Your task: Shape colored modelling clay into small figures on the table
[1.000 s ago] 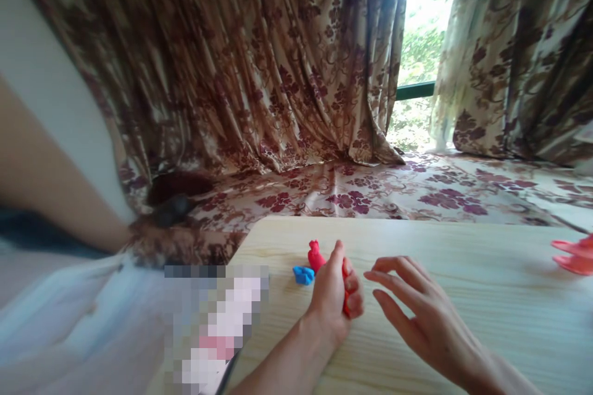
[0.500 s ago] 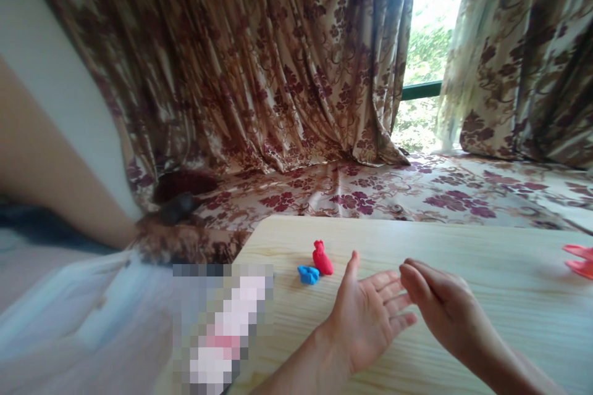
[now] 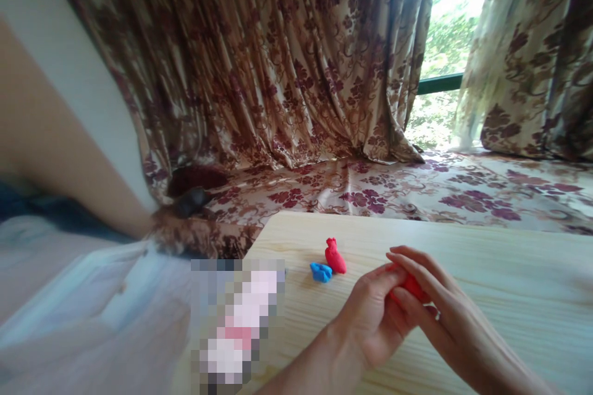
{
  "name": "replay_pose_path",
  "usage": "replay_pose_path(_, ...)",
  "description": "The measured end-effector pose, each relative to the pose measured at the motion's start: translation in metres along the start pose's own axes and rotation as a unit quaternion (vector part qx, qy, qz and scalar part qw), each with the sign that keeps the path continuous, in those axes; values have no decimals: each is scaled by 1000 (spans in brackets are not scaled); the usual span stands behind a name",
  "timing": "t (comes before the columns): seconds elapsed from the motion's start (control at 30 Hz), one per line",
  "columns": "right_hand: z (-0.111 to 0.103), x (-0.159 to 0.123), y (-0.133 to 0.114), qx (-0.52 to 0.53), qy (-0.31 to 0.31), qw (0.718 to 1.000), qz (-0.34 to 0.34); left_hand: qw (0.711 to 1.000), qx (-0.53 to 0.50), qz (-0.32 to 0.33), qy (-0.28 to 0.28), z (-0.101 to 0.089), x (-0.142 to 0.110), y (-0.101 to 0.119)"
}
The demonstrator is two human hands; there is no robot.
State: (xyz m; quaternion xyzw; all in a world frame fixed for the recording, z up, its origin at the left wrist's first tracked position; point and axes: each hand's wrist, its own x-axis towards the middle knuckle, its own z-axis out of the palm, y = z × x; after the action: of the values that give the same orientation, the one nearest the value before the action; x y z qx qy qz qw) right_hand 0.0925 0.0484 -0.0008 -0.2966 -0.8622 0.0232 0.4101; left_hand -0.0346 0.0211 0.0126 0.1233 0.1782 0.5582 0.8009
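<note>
Red, soft-looking and partly hidden: a red lump [image 3: 414, 287] cradled between two bare hands over the right-of-centre part of a pale wood-grain worktop [image 3: 504, 284]. Underneath and to one side of it, the left hand [image 3: 373, 311], palm turned inward, with thumb side up and grip closed around the lump. Over the top from the other side, the right hand [image 3: 447, 299], fingers long and gently bent, thumb tucked against the lump, grip narrow and likewise holding it. Shows only a small patch of red between the fingers; cannot tell its full shape. Cannot tell either whether any part of the hands rests on the wood.

Farther off and to the left, near the far corner of the worktop, a red piece with a pinched neck [image 3: 334, 257], rounded at the near end and lying at a slant. Just beside it, on its left, a crumpled-looking blue piece [image 3: 321, 272]; cannot tell for certain whether touching. Both well apart from the fingers.

Beyond the worktop edge, a floral cloth [image 3: 380, 191] spread flat, then a floral curtain [image 3: 278, 62] in deep folds, with a bright window [image 3: 447, 43] at the right, crossed by a green bar [image 3: 440, 84].
</note>
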Motion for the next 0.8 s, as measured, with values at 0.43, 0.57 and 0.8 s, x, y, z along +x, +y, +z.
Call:
replay_pose_path(0.43, -7, -2, -6, 24, 41, 998, -37, 990, 71, -42, 113, 2, 0, 2)
replay_pose_path(0.57, -9, -2, -4, 26, 47, 998, -37, 990, 84, -22, 108, 0, 1, 4)
replay_pose_path(0.8, -9, -4, -15, -10, 40, 992, -121, 985, 76, 42, 150, -2, 4, 5)
